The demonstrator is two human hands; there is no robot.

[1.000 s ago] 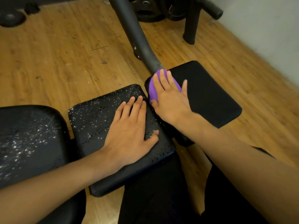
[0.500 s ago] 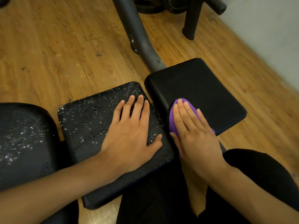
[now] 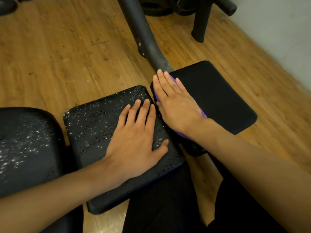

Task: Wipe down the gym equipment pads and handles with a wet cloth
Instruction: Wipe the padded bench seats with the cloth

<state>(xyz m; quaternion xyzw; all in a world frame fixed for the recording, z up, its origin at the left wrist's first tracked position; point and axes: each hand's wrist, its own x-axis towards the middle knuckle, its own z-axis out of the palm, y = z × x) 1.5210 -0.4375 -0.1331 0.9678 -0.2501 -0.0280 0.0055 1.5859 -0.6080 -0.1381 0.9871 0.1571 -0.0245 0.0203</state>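
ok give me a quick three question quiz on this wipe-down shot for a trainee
1. True or false: the purple cloth lies under the left hand.
2. Short answer: what speckles the middle pad that the left hand rests flat on?
3. The right hand presses the cloth onto: A the middle pad, B the right pad, C the floor.

Key: 1 false, it is under the right hand. 2 water droplets. 3 B.
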